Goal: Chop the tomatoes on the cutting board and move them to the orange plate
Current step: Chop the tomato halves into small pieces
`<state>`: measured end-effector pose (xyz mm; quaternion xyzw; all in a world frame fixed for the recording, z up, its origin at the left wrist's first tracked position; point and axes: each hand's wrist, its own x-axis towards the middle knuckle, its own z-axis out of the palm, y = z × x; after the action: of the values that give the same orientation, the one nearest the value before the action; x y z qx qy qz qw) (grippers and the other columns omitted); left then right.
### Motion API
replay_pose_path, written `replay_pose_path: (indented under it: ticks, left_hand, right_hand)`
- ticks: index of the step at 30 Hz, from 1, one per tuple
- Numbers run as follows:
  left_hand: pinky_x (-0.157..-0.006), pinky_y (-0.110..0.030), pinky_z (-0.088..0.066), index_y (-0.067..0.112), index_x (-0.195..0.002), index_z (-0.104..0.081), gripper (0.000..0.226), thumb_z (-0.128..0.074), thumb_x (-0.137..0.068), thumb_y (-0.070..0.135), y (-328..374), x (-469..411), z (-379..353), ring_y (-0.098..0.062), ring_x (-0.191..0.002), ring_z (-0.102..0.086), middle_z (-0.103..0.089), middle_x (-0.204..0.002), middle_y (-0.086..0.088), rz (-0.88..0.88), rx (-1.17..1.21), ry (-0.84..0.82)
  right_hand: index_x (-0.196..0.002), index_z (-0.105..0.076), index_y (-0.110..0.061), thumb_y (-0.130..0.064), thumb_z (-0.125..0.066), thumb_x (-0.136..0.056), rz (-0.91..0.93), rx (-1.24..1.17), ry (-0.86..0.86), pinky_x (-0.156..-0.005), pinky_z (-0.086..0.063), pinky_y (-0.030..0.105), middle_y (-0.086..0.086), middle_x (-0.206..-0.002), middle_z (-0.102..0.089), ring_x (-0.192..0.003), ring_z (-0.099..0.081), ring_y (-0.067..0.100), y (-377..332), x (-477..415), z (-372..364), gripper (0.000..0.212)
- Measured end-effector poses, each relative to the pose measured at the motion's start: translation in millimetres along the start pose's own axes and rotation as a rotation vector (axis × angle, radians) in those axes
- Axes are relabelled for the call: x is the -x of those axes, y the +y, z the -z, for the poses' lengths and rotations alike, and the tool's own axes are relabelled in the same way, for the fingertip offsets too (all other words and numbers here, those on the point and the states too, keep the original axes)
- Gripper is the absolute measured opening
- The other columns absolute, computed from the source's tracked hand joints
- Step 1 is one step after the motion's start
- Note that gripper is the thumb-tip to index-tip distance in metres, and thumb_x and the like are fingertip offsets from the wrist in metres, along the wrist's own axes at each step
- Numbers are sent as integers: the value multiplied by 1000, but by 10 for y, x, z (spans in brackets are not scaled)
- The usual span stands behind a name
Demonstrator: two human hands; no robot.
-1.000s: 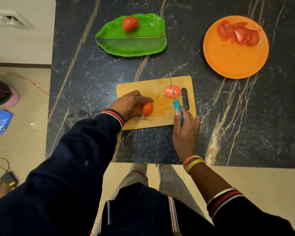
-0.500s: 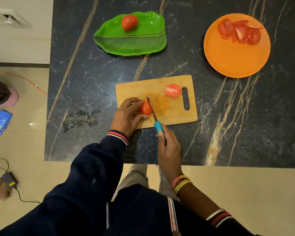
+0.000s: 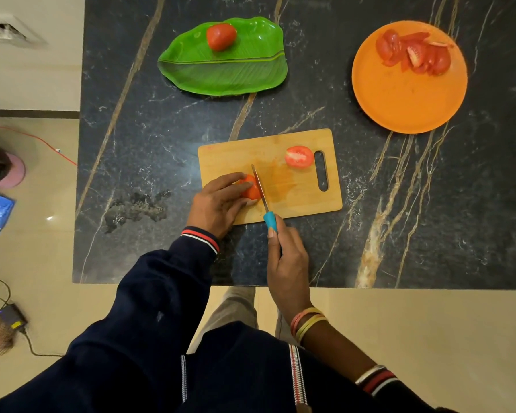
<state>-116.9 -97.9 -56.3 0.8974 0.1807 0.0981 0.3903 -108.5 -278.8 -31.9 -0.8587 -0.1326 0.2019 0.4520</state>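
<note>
**Knife set against a held tomato half**

The left hand (image 3: 218,201) grips a tomato half (image 3: 251,189) on the cutting board (image 3: 295,189) at frame centre. The right hand (image 3: 286,257) clasps the knife (image 3: 262,195), blade against it. The orange plate (image 3: 399,96) sits upper right.

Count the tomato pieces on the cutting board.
2. One red tomato half lies cut face up by the wooden cutting board's handle slot; the other piece is under the left hand beside the blue-handled knife. Fingers may hide more.
</note>
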Motion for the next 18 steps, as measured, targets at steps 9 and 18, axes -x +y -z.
replay_pose_path:
  ticks: [9, 18]
  left_hand:
    - [-90, -31, -52, 6, -102, -74, 23, -73, -83, 19, -17, -33, 9, -21, -100, -64, -67, -111, -9, -78, -39, -1]
    - [-90, -25, -50, 6, -98, -74, 20, -75, -80, 13, -38, -56, 1, -21, -99, -63, -66, -109, -10, -50, -58, 2]
  right_hand:
    - [-147, -45, -8, -24, -40, -107, 24, 50, -9, -88, -41, 7, 5, -125, -54, -107, -54, 5, -66, -146, -103, 43]
    - [-148, -42, -15, -25, -38, -107, -12, 85, -50, -79, -42, 6, -1, -116, -52, -94, -52, 1, -4, 7, -29, 43]
